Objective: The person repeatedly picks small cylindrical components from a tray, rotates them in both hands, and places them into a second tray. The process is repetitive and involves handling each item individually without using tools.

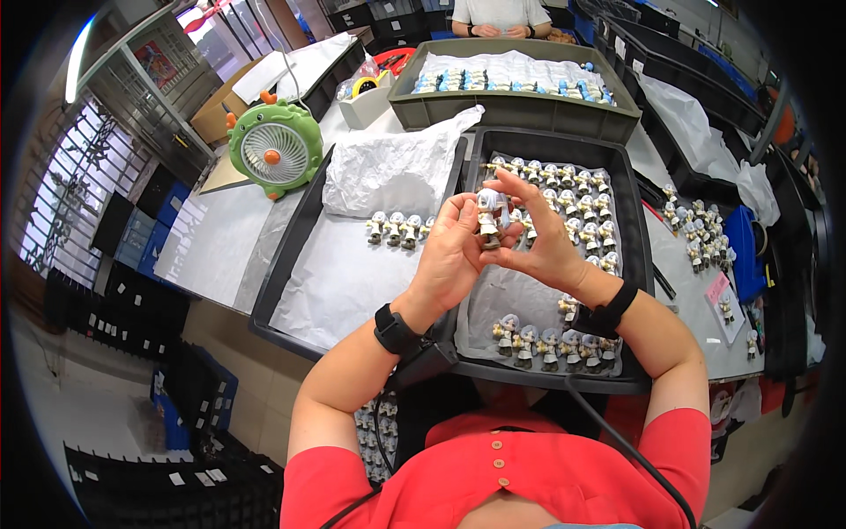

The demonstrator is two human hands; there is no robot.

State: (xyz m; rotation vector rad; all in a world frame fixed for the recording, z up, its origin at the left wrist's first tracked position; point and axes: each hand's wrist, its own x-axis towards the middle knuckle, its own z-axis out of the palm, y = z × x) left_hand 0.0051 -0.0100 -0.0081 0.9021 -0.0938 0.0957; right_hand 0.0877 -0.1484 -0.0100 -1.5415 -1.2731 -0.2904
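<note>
A small figurine with pale hair and a white outfit stands upright between my two hands, above the inner edges of two black trays. My left hand is closed on its left side. My right hand curves round from the other side, thumb near its base and fingers by its head, so both hands seem to grip it. Beneath, the right tray is lined with paper and holds rows of similar figurines. The left tray has a short row of figurines beside a crumpled white sheet.
A green fan stands at the left. Behind the trays is an olive crate of blue-and-white figures. Loose figurines, a blue bin and a card lie at the right. Across the table another person works.
</note>
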